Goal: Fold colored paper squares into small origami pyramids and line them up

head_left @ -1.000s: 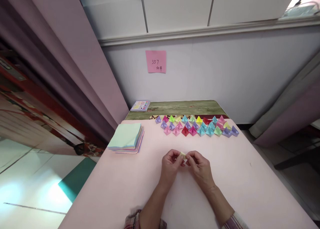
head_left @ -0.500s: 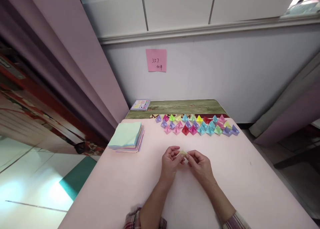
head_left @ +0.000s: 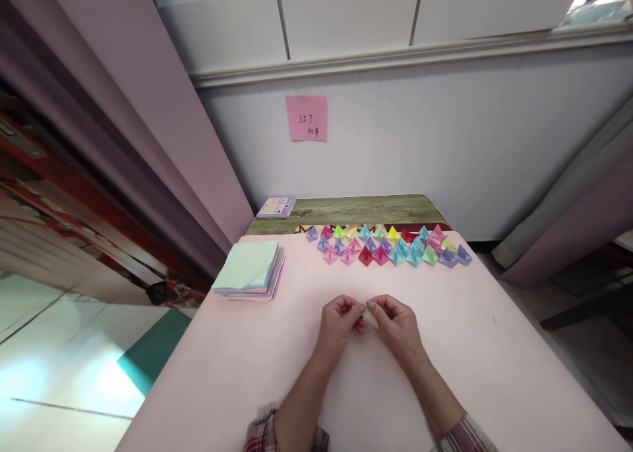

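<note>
Between my two hands, above the middle of the pink tabletop [head_left: 297, 346], is a small folded piece of pale yellow paper [head_left: 370, 317]. My left hand [head_left: 340, 320] pinches its left edge between thumb and fingers. From the other side my right hand [head_left: 395, 320] grips it, thumb on top. Fingers cover much of the paper, so its full shape is hidden. Beyond my hands, several small folded paper boats [head_left: 380, 255] in many colours stand in rows.
A stack of coloured paper sheets [head_left: 247, 267], light green on top, lies at the table's left. Behind it, a small printed pack [head_left: 277, 206] rests on the green wood-patterned strip [head_left: 361, 209]. A pink note [head_left: 306, 118] is stuck to the wall.
The yellow paper has turned from a peaked shape to a slanted one, lower and nearer my right thumb. Both hands have drawn closer together around it.
</note>
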Tool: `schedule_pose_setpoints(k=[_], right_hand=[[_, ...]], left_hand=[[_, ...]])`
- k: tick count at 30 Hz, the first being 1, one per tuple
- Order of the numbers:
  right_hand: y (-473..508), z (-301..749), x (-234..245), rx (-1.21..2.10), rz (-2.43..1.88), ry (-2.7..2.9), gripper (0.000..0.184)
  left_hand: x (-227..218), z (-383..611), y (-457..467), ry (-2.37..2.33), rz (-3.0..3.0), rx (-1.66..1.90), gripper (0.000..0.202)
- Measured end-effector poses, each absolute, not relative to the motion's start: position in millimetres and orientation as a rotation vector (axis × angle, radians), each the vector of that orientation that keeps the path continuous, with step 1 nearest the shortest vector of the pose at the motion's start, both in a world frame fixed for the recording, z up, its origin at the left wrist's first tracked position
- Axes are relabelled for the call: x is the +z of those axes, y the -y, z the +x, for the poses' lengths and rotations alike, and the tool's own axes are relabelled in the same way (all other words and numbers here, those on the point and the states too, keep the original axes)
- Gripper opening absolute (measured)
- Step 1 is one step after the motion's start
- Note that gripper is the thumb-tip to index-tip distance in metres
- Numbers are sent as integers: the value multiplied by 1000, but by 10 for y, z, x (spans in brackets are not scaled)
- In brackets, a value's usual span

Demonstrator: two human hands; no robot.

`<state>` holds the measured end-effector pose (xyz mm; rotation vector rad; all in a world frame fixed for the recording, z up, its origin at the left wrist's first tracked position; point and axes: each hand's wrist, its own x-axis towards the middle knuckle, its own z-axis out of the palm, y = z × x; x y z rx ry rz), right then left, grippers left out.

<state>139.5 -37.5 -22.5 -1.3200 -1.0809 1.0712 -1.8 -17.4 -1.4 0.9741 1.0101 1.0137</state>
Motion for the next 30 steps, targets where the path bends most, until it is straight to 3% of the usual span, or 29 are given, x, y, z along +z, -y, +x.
schedule_pose_setpoints(k=[8, 17, 30], right_hand=[[372, 1380, -176, 1256, -1242, 1035, 36], [355, 1392, -136, 1363, -1102, 552, 36], [365, 1362, -176, 1321, -1118, 721, 35]], left_hand=[[-10, -15, 166, -1092, 1010, 1122, 32], [58, -58, 183, -998, 1014, 1153, 22], [37, -60, 178, -1052, 1053, 1103, 26]])
